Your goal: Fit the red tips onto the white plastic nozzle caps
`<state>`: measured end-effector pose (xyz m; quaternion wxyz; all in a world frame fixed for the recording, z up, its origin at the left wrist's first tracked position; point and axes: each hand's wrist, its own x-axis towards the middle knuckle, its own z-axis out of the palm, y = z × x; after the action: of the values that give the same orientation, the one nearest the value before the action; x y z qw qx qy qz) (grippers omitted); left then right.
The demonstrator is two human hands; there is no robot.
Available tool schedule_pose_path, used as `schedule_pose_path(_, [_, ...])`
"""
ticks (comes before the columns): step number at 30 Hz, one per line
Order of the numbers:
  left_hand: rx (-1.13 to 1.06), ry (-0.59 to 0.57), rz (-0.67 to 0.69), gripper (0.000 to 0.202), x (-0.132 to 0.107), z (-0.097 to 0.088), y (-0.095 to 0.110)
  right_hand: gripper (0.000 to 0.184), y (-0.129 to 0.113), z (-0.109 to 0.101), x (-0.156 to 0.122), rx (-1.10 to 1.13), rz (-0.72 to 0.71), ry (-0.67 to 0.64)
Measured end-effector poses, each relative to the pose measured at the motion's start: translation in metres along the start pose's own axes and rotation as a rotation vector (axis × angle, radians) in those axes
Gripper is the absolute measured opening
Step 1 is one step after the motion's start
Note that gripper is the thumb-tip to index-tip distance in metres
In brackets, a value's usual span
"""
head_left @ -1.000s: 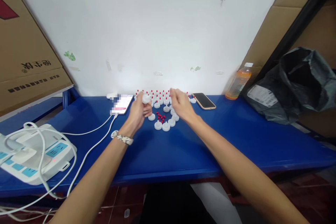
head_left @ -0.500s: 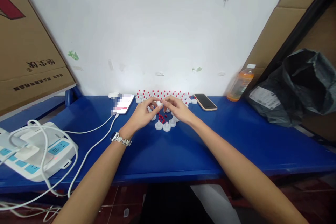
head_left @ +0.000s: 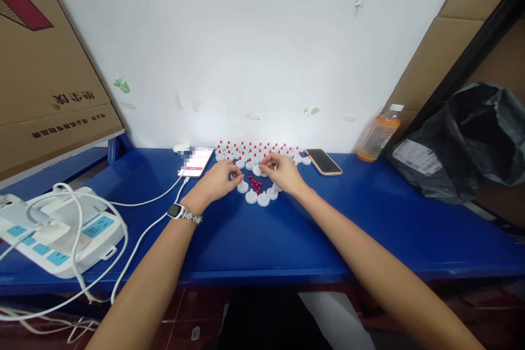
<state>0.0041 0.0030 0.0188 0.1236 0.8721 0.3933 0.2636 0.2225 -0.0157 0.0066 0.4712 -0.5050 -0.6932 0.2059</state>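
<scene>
Several small white caps (head_left: 256, 197) lie in a cluster on the blue table (head_left: 262, 229), with a little pile of red beads (head_left: 255, 183) among them. Behind them stand rows of white caps topped with red tips (head_left: 254, 149). My left hand (head_left: 217, 181) rests low beside the cluster, fingers curled and pinched near a cap. My right hand (head_left: 281, 172) is over the cluster's right side, fingertips pinched on a white cap (head_left: 258, 169). What the left fingers hold is too small to name.
A lit phone (head_left: 196, 161) on a white cable lies left of the caps, a dark phone (head_left: 324, 161) to the right. An orange drink bottle (head_left: 379, 134), a black bag (head_left: 463, 142), a white power strip (head_left: 61, 232) and cardboard boxes (head_left: 45, 71) surround the table.
My left hand came down from a raised pose holding a white cap. Both hands met over the cluster, then parted slightly and settled lower on the caps.
</scene>
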Motion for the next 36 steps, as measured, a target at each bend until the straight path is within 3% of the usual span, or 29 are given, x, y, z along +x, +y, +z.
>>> schedule_pose_path(9, [-0.119,-0.052,-0.008,0.026,-0.001,0.003,-0.009,0.013,0.01,0.007,0.023,-0.358,-0.104,-0.055])
schedule_pose_path(14, [0.0,0.147,-0.04,0.025,-0.001,0.001,-0.018,0.017,0.013,0.01,0.036,-0.443,-0.189,-0.128])
schedule_pose_path(16, [0.045,0.177,-0.05,0.024,-0.001,0.003,-0.021,0.017,0.015,0.011,0.039,-0.436,-0.197,-0.145])
schedule_pose_path(22, [0.028,0.118,-0.062,0.019,0.001,0.011,-0.02,0.018,0.015,0.014,0.039,-0.385,-0.22,-0.17])
schedule_pose_path(29, [-0.142,0.014,-0.116,0.019,0.0,0.004,-0.018,0.016,0.018,0.01,0.037,-0.484,-0.188,-0.196])
schedule_pose_path(36, [-0.135,-0.09,-0.171,0.024,-0.001,-0.001,-0.007,0.016,0.011,0.002,0.04,-0.514,-0.173,-0.272])
